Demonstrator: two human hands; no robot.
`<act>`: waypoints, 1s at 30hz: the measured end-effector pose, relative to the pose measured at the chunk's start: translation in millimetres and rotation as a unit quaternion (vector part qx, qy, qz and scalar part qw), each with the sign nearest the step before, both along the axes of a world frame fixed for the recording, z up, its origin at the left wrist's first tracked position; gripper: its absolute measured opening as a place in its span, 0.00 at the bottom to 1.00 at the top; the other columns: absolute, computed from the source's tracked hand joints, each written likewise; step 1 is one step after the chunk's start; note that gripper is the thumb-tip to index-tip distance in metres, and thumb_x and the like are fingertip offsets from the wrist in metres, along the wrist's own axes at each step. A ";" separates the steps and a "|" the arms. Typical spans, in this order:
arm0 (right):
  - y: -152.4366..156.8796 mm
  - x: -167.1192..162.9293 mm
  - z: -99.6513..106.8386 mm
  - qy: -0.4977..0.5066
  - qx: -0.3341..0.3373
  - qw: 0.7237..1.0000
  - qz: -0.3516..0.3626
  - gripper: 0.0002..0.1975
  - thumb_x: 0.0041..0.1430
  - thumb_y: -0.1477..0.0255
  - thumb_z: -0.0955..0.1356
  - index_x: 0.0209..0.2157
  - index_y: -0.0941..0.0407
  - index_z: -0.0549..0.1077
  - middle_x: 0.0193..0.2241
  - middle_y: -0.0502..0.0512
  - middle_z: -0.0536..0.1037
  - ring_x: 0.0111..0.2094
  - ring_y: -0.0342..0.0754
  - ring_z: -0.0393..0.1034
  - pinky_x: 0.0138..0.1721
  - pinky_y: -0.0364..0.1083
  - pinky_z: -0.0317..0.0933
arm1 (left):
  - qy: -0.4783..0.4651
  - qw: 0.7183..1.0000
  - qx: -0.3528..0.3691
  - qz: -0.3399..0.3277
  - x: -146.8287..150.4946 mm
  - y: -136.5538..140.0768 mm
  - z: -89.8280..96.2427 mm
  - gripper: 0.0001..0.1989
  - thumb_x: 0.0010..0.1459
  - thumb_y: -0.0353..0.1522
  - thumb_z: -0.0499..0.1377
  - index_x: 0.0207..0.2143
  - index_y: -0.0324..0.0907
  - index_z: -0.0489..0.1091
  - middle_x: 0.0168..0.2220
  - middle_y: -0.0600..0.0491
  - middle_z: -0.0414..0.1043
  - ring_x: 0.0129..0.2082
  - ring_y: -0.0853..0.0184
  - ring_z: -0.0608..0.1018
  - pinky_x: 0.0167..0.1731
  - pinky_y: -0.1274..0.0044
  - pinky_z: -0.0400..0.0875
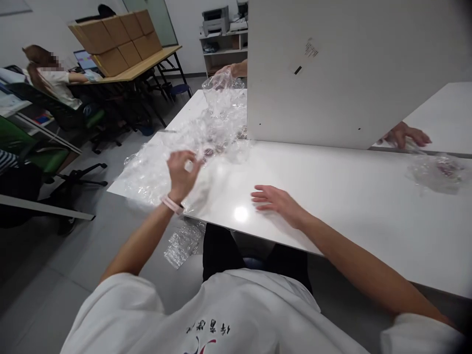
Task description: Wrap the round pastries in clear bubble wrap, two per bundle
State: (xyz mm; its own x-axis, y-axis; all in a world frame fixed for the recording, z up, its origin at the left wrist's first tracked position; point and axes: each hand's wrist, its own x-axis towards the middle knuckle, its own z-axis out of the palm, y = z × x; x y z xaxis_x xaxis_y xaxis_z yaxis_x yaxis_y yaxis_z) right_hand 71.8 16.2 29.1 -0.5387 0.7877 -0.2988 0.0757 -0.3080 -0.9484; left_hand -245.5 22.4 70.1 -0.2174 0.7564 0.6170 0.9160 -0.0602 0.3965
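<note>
My left hand, with a pale band on its wrist, hovers at the near edge of a heap of clear plastic bubble packaging. Its fingers are curved, with a gap between thumb and forefinger, and nothing can be made out in them. A small dark reddish round item shows through the plastic just beyond the fingertips. Over the white tabletop, my right hand holds nothing, its fingers stretched out and pointing left.
A white upright panel divides the table. Behind it, another person's hand touches the heap. At right, a hand is near a clear wrapped bundle. Plastic wrap hangs below the table edge. Cardboard boxes stand on a far desk.
</note>
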 end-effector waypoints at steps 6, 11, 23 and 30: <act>14.9 -123.1 0.4 0.103 -0.172 0.975 -0.096 0.34 0.53 0.60 0.76 0.57 0.58 0.66 0.44 0.61 0.79 0.41 0.49 0.75 0.38 0.49 0.75 | 0.020 0.940 -0.259 -0.222 20.8 -54.2 -41.8 0.10 0.64 0.42 0.57 0.39 0.48 0.75 0.54 0.48 0.72 0.55 0.56 0.71 0.55 0.62 0.68; 15.0 -156.1 -10.6 0.075 -0.152 0.972 -0.164 0.09 0.54 0.82 0.72 0.37 0.60 0.73 0.26 0.51 0.77 0.27 0.40 0.71 0.33 0.42 0.72 | 0.060 0.954 -0.266 -0.123 -16.4 -29.8 -42.8 0.23 0.70 0.42 0.45 0.65 0.51 0.61 0.69 0.51 0.55 0.68 0.57 0.58 0.65 0.59 0.55; -57.5 -56.7 -13.1 -0.010 -0.038 0.989 -0.142 0.15 0.50 0.61 0.77 0.35 0.56 0.79 0.35 0.56 0.81 0.30 0.47 0.74 0.34 0.50 0.74 | 0.032 0.952 -0.276 0.132 -137.9 60.1 -34.6 0.42 0.56 0.22 0.50 0.72 0.33 0.40 0.74 0.42 0.33 0.73 0.56 0.42 0.69 0.61 0.46; -73.1 113.2 -31.0 -0.205 0.186 0.940 -0.200 0.13 0.54 0.53 0.72 0.35 0.45 0.80 0.41 0.55 0.82 0.36 0.58 0.79 0.36 0.55 0.77 | 0.001 0.930 -0.315 0.188 -176.7 49.2 -57.4 0.42 0.53 0.23 0.55 0.70 0.33 0.47 0.73 0.39 0.39 0.73 0.52 0.45 0.68 0.60 0.48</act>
State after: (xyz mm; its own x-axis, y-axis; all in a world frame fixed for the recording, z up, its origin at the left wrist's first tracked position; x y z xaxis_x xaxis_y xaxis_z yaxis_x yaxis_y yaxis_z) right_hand 184.9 -56.9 -1.9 -0.0770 0.9937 -0.0810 0.4061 -0.0429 -0.9128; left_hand -422.2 71.6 12.7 -0.5391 0.8387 0.0772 0.8260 0.5085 0.2433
